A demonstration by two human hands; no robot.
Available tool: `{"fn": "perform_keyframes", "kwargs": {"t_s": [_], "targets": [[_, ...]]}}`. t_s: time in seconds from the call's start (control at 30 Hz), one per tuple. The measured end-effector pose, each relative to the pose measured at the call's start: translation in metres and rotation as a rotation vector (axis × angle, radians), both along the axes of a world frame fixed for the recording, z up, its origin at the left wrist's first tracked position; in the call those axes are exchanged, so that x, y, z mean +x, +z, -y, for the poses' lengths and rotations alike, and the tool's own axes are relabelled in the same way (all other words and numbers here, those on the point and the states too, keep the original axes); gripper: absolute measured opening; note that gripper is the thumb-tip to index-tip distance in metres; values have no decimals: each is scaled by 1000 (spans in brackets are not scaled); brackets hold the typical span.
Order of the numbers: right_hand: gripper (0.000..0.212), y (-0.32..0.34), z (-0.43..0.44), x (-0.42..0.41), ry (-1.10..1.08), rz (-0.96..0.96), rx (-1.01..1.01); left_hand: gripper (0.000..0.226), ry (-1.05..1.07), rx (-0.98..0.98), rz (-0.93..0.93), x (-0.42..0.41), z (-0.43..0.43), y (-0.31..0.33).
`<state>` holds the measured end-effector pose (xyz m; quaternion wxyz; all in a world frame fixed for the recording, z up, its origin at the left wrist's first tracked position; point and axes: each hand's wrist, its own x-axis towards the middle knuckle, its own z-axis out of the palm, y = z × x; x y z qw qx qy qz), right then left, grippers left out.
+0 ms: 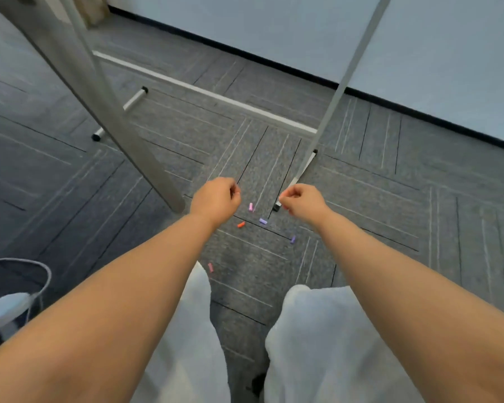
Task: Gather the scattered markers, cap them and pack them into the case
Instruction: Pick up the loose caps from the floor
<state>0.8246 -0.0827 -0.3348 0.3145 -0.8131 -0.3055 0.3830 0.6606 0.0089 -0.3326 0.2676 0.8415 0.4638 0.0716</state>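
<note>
grey carpet (361, 205): pink cap (250, 206) lies between left hand (216, 199) and right hand (300, 202), orange cap (241, 224) at 5 o'clock of the left. both hands curled, can't tell if they hold anything. caps this tiny are easy to miss or kick imo.

Three caps (250, 206) on floor (361, 228) between left hand (216, 199) and right hand (300, 202); fourth cap (293, 239) just behind right hand; fifth cap (210, 267) behind left hand; bin (49, 271) far left.
</note>
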Motion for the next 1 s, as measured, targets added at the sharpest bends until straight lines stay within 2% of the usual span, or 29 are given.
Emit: {"fn": "perform_keyframes", "kwargs": {"t_s": [0.27,0.6,0.77,0.9,1.0], "targets": [[27,-116,-44,18,18,-90,-122,20,110,-191,-151,7,-47,-124],[27,-263,-60,29,-9,-166,-250,20,177,-422,-353,0,-52,-275],[27,-312,-63,31,-7,-174,-280,22,280,-534,-474,-5,-51,-331],[28,-345,-67,30,3,-177,-284,33,308,-618,-614,-12,-47,-368],[27,-366,-68,27,15,-171,-298,37,334,-664,-635,-14,-42,-389]]}}
